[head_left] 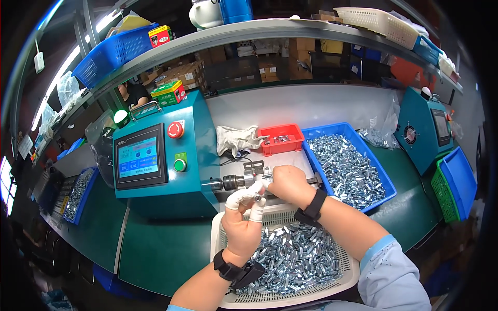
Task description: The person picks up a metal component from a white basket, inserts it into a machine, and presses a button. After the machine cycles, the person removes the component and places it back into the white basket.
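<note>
My left hand, with white coverings on its fingers, is closed in front of the machine's chuck. A small round-ended metal part shows between its finger and thumb. Just to the right, my right hand is curled closed at the metal fixture beside the chuck; what its fingers hold is hidden. The chuck sticks out of a teal machine with a lit screen, a red button and a green button. Beneath my hands stands a cream basket heaped with shiny metal parts.
A blue tray of similar metal parts stands right of the fixture. Behind are a small red bin and a white glove. Another teal machine is at far right. A shelf crosses above; a person shows at back left.
</note>
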Available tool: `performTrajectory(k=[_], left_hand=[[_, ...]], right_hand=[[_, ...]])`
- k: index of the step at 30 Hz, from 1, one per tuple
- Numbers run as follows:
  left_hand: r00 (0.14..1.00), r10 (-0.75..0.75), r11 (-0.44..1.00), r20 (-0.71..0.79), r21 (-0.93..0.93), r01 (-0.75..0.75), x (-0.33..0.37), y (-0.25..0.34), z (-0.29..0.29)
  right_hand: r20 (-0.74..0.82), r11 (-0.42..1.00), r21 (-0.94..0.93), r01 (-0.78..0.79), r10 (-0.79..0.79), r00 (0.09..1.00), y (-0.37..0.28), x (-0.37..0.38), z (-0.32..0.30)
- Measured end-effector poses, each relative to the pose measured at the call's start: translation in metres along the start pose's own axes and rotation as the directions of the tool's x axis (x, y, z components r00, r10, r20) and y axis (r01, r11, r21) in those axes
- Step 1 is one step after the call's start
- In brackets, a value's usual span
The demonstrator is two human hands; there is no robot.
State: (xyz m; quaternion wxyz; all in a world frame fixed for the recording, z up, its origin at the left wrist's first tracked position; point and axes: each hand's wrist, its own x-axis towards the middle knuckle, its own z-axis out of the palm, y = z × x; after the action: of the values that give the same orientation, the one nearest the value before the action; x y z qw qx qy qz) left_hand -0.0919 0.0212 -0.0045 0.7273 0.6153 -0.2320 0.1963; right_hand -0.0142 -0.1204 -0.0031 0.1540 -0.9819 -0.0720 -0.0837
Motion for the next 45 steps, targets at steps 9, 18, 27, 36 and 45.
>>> performTrajectory(k=[9,18,27,36,45], left_hand=[[0.996,0.078,0.997,-0.051,0.008,-0.078,-0.002,0.009,0.002],[1.0,0.008,1.0,0.013,0.011,-0.008,-0.004,0.013,-0.003],[1.0,0.005,1.0,0.005,0.002,-0.005,-0.003,0.011,-0.004],[0.998,-0.038,0.999,0.042,0.016,0.037,-0.001,0.005,0.0],[0.913,0.003,0.455,0.408,0.812,-0.364,0.051,-0.014,0.005]], right_hand=[[0.127,0.982,-0.19,0.0,0.025,0.992,-0.019,0.021,-0.014],[0.015,0.933,-0.299,-0.201,0.215,0.977,0.007,0.032,-0.045],[-0.04,0.764,-0.471,-0.441,0.48,0.876,0.131,0.02,-0.049],[-0.039,0.818,0.517,-0.25,0.315,0.948,0.031,0.024,-0.038],[-0.155,0.667,0.743,-0.057,0.255,0.955,0.037,0.001,-0.022]])
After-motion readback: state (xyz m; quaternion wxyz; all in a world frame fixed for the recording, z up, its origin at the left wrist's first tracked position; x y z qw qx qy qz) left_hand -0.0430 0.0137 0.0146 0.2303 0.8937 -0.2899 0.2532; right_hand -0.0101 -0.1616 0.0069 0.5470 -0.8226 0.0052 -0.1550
